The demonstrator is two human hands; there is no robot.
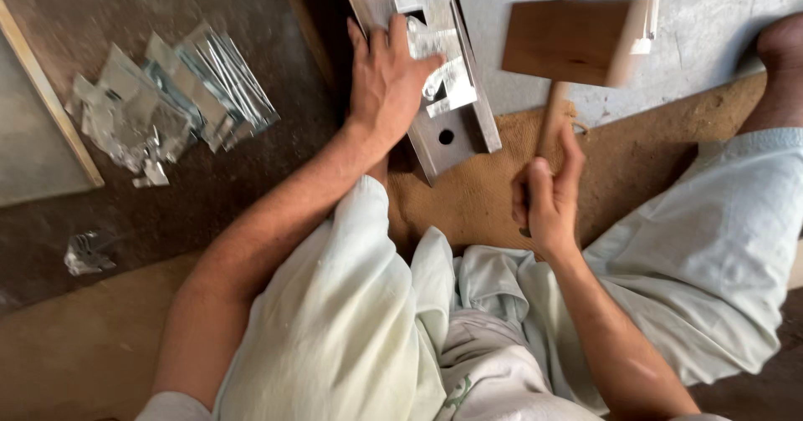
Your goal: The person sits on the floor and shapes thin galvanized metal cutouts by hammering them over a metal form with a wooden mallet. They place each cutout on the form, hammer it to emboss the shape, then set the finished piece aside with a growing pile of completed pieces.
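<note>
Wooden mallet (575, 40) stands handle-down, head away, in the right hand's (548, 195) closed grip; left hand (386, 82) presses foil (439, 53) flat.

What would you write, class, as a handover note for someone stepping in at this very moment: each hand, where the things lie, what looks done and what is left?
Left hand: pressing a shiny metal piece flat on a steel bar.
Right hand: gripping the handle of a wooden mallet, head raised beside the bar.
Pile of cut metal pieces lies on the floor to the left; one small scrap nearer.
Done: piece positioned on the bar.
Left: whether it has been struck cannot be told.
</note>
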